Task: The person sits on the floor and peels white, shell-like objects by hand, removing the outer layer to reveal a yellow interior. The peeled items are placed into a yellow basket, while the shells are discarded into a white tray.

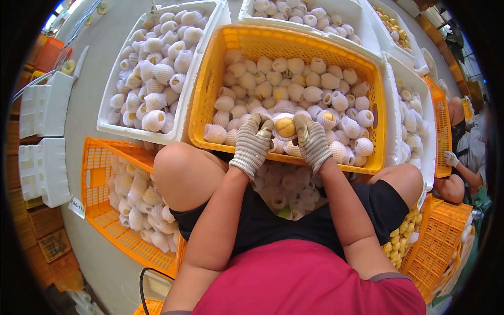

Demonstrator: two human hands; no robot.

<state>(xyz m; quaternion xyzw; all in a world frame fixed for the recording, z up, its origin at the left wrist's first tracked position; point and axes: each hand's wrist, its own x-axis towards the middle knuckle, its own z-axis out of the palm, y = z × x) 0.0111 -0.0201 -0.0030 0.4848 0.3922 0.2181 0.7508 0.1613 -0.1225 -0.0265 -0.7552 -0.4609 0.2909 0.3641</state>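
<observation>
Both my hands wear striped knit work gloves. My left hand and my right hand hold a round yellow fruit between them, fingers at its two sides. A white foam net sleeve surrounds the fruit and leaves its yellow face bare toward me. They are above the near edge of a yellow plastic crate. Inside the crate lie many foam-sleeved fruits, some with yellow skin showing at the sleeve's opening. Loose foam sleeves lie below, between my legs.
White foam boxes of sleeved fruit stand at left, behind and at right. An orange crate of sleeved fruits is beside my left knee. Bare yellow fruits sit at lower right. Another person's gloved hand is at far right.
</observation>
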